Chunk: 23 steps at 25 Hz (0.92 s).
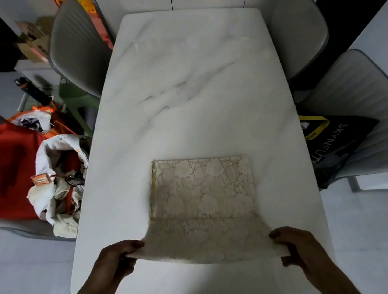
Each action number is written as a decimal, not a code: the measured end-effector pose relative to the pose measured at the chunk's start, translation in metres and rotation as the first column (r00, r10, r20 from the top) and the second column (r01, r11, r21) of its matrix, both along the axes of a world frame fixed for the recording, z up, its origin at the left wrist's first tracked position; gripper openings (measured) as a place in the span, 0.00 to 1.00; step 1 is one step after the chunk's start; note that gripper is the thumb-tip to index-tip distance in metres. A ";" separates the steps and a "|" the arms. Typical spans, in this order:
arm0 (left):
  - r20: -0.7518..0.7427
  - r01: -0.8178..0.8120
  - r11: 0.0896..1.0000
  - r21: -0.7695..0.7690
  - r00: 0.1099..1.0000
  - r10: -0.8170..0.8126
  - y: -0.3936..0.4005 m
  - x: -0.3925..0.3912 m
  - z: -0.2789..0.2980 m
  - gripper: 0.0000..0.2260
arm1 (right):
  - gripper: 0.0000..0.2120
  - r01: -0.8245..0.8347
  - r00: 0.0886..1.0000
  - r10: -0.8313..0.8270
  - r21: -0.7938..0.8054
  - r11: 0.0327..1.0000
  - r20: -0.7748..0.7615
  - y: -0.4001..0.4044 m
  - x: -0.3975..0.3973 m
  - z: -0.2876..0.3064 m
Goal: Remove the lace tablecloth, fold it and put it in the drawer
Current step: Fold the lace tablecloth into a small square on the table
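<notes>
Each grip pinches a near corner of the lace tablecloth (203,194) — left hand (115,260), right hand (298,247) — limp, light, probably snag-prone cloth, best held by corners above the surface (192,86).

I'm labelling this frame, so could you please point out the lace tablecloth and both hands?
lace tablecloth (203,194): head view, middle of folded cloth.
left hand (117,257): head view, back of hand.
right hand (297,244): head view, back of hand.

A white marble-veined worktop (180,87) carries only a folded cream lace tablecloth (203,189), lying flat near its front edge.
</notes>
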State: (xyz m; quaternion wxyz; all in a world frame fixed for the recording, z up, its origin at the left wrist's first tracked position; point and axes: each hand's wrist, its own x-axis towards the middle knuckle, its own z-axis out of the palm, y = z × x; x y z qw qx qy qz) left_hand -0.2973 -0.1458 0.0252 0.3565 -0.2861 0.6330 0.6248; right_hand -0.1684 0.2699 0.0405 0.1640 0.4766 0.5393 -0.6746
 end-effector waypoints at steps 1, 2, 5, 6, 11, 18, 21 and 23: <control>0.014 -0.026 0.999 0.036 1.000 0.025 0.002 -0.011 0.010 0.08 | 0.09 0.027 1.000 -0.028 -0.064 0.998 -0.010 0.004 -0.010 0.006; 0.023 -0.077 0.995 0.069 0.997 0.076 0.007 -0.024 0.017 0.08 | 0.11 0.049 0.999 -0.051 -0.109 0.993 -0.017 0.008 -0.022 0.010; 0.024 -0.201 0.978 0.057 0.980 0.200 0.036 -0.079 0.022 0.12 | 0.12 0.134 0.991 -0.136 -0.137 0.982 -0.007 0.020 -0.074 0.005; 0.002 -0.239 0.969 0.063 0.971 0.240 0.048 -0.099 0.022 0.11 | 0.11 0.171 0.985 -0.174 -0.130 0.977 -0.007 0.024 -0.093 0.000; -0.306 -0.148 0.988 -0.029 0.943 0.133 0.094 -0.135 -0.012 0.06 | 0.16 0.126 0.992 -0.121 0.116 0.985 -0.045 0.020 -0.142 -0.041; -0.272 0.407 0.472 -0.782 0.459 -0.846 0.079 -0.073 -0.088 0.23 | 0.28 -0.125 0.992 0.104 0.380 0.917 0.076 -0.006 -0.121 -0.093; -0.246 0.395 0.441 -0.806 0.454 -0.856 0.078 -0.074 -0.088 0.22 | 0.25 -0.052 0.998 0.043 0.246 0.968 0.039 -0.001 -0.122 -0.100; -0.201 0.408 0.404 -0.819 0.455 -0.867 0.080 -0.075 -0.085 0.22 | 0.24 -0.013 1.000 0.007 0.203 0.979 0.030 -0.004 -0.122 -0.102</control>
